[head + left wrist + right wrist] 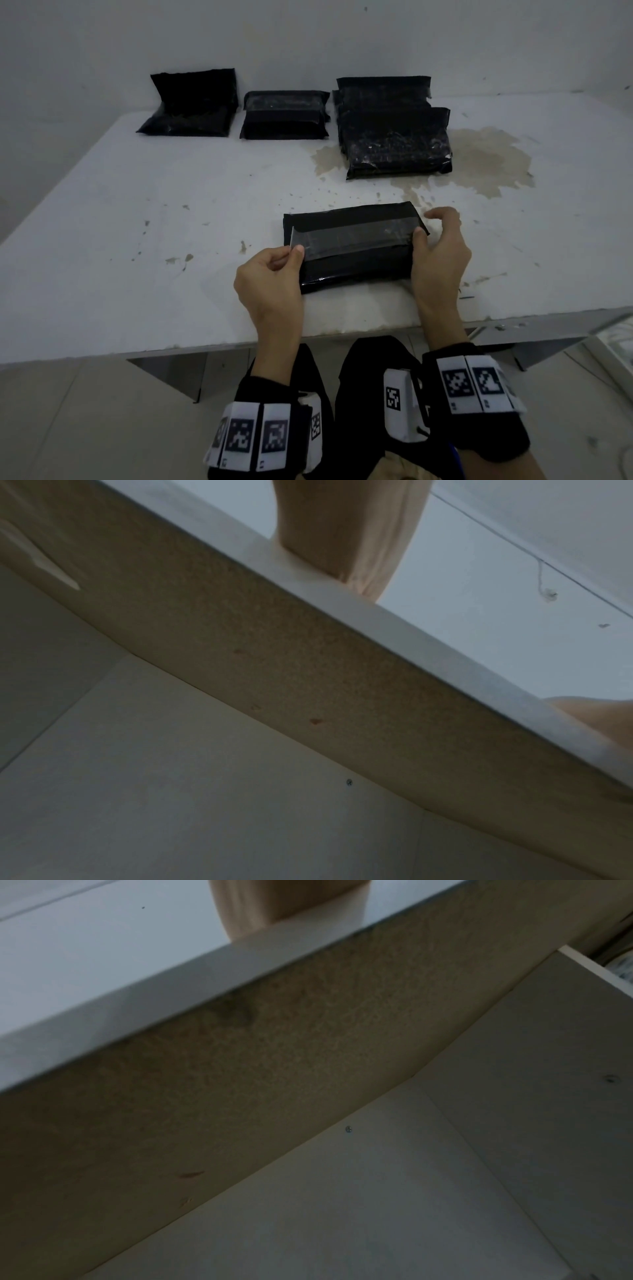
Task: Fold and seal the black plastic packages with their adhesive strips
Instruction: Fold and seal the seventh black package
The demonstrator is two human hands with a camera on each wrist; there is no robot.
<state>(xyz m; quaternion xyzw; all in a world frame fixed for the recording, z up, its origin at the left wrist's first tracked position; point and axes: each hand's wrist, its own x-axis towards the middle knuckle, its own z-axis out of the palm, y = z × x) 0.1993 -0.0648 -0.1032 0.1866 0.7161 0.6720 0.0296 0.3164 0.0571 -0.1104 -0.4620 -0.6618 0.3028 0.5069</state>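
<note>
Along the far edge of the desk (137, 192) you face three obstacles: a package (186, 104) toward the far left corner, a second package (284, 116) mid-edge, and a stack (394, 137) right of it. Near the front edge lies another package (352, 246). Between it and that far row you have open desk, as along the left side.

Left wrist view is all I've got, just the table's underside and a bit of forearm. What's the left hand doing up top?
Observer: The left hand pinches the clear liner strip at the left end of the near black package.
Operator: And the right hand?
Observer: The right hand holds the package's right end, thumb on the strip.
Operator: Other packages around?
Observer: Yes, at the far edge of the table: a left package with its flap standing up, a middle pile and a right pile.
</note>
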